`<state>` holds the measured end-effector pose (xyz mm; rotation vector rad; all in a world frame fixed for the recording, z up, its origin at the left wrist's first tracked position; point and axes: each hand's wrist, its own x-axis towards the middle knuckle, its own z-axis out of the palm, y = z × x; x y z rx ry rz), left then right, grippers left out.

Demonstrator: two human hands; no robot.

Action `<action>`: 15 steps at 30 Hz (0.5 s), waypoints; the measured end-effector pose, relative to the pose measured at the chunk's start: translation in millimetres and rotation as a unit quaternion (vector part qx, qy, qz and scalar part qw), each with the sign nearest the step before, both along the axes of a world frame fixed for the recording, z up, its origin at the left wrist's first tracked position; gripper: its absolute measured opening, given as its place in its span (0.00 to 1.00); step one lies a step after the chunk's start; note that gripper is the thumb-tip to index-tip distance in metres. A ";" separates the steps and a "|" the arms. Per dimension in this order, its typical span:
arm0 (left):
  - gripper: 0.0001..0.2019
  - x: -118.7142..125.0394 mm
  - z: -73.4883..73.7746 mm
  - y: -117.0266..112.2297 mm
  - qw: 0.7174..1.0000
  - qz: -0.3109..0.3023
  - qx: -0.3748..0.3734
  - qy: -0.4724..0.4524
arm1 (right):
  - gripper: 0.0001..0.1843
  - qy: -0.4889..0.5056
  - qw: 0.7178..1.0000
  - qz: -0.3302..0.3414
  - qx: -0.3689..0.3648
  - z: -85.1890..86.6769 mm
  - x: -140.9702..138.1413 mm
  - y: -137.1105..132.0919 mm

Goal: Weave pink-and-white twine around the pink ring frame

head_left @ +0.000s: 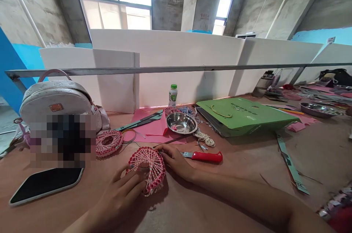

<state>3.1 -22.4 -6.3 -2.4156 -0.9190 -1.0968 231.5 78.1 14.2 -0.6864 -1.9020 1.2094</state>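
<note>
A round ring of red and white thread, strung in crossing strands around an open middle, is tilted up off the brown tabletop between my hands. My left hand has its fingers closed on the lower left rim. At the upper right rim my right hand is closed with its fingertips on the ring; its thumb is partly hidden. A thin dark stick runs just above the right fingers, and I cannot tell if they hold it. Another red and white thread ring lies flat to the left.
A red-handled knife lies right of my right hand. Behind are a steel bowl, pink paper, white cord, a bottle and a green bag. A phone and white backpack are left.
</note>
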 end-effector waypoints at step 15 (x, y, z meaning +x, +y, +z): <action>0.09 1.4 -4.8 1.8 0.999 -0.005 -0.037 -0.021 | 0.16 -0.002 0.999 -0.050 0.008 -4.5 2.3 4.3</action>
